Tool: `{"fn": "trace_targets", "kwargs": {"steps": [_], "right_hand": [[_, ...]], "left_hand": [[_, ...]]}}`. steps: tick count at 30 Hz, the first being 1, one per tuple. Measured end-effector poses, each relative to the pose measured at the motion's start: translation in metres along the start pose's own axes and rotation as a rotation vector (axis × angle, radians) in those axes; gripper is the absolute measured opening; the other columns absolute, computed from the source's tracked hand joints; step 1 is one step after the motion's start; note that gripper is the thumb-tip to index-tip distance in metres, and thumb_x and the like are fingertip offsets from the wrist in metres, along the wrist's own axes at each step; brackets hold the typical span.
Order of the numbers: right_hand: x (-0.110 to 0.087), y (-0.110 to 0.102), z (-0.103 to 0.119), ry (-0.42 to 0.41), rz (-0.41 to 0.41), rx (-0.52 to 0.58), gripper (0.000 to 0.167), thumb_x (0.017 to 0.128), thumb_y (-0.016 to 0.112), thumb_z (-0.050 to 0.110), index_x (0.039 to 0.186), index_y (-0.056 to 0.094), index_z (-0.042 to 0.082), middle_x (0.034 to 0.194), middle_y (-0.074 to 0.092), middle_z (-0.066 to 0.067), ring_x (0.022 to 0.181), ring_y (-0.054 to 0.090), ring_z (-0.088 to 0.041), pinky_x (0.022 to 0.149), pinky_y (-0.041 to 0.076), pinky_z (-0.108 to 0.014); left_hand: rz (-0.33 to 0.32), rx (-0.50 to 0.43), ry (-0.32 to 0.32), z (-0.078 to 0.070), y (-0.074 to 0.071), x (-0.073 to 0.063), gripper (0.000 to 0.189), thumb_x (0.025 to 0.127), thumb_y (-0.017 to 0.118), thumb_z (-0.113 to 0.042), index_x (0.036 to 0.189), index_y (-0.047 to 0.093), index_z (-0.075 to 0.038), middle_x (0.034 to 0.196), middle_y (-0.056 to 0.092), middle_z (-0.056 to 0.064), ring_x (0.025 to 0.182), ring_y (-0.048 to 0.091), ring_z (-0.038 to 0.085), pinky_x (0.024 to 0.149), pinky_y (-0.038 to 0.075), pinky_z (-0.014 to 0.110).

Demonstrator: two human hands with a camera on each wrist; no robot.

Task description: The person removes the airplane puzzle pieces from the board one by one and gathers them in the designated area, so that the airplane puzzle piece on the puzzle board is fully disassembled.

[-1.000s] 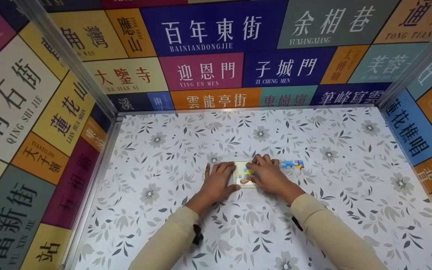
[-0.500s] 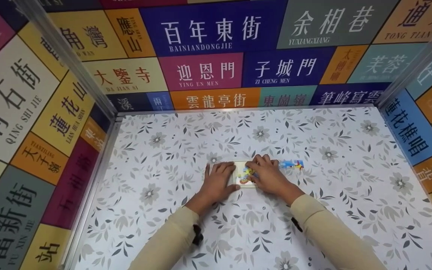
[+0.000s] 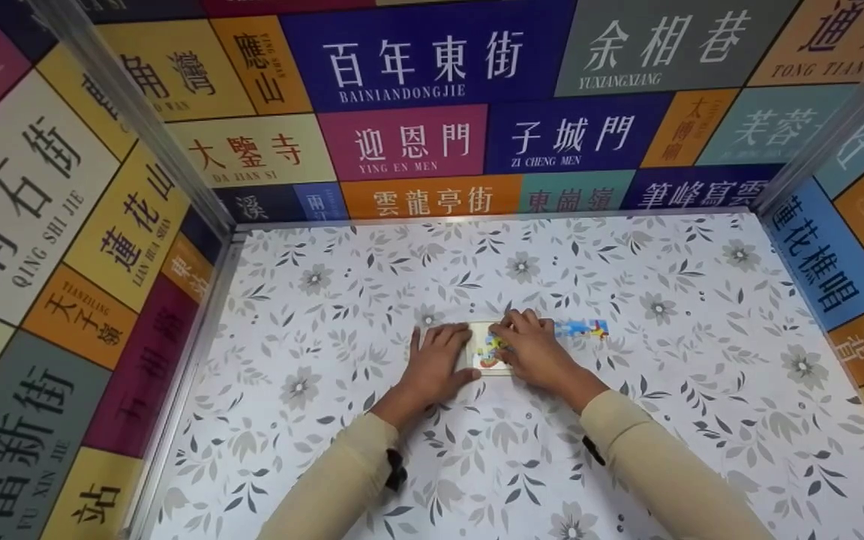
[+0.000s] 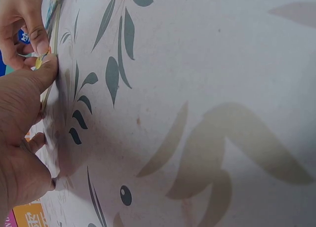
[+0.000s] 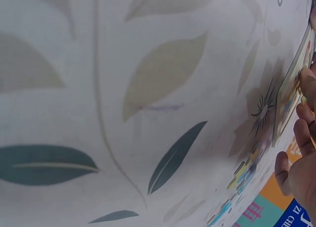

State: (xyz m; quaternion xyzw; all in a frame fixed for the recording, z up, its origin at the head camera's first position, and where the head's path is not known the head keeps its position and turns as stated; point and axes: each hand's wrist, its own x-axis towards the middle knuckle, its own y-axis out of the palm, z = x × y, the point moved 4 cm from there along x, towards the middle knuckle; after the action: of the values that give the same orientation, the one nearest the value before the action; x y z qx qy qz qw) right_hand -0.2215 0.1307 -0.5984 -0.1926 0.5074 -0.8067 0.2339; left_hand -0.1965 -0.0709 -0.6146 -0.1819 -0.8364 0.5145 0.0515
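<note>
A small pale puzzle board with a colourful cartoon picture lies flat on the table between the hands. My left hand grips its left end, thumb at the near corner and fingers along the side and far edge. From the right, my right hand reaches over the board, its thumb and index finger pinching a small yellow-and-blue puzzle piece close on the picture. That hand covers the board's right part. In the right wrist view, the board's edge shows beside the curled fingers.
Several loose puzzle pieces, mostly blue with yellow and red, lie just right of the right hand. The floral-print tabletop is bounded by panels with Chinese street signs at the back and both sides.
My right hand's fingers have shifted very slightly left over the board. The left hand, the board and the loose pieces stay in place.
</note>
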Motion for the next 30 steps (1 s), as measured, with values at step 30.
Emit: {"fn": "trace_targets", "kwargs": {"steps": [30], "right_hand": [[-0.009, -0.015, -0.005, -0.063, -0.059, -0.079, 0.040, 0.109, 0.068, 0.009, 0.149, 0.068, 0.008, 0.127, 0.058, -0.013, 0.113, 0.050, -0.034, 0.095, 0.043, -0.066]], "left_hand": [[-0.026, 0.020, 0.035, 0.000, 0.000, -0.001, 0.070, 0.105, 0.073, -0.050, 0.163, 0.052, -0.017, 0.172, 0.046, 0.000, 0.160, 0.039, 0.029, 0.133, 0.019, 0.077]]}}
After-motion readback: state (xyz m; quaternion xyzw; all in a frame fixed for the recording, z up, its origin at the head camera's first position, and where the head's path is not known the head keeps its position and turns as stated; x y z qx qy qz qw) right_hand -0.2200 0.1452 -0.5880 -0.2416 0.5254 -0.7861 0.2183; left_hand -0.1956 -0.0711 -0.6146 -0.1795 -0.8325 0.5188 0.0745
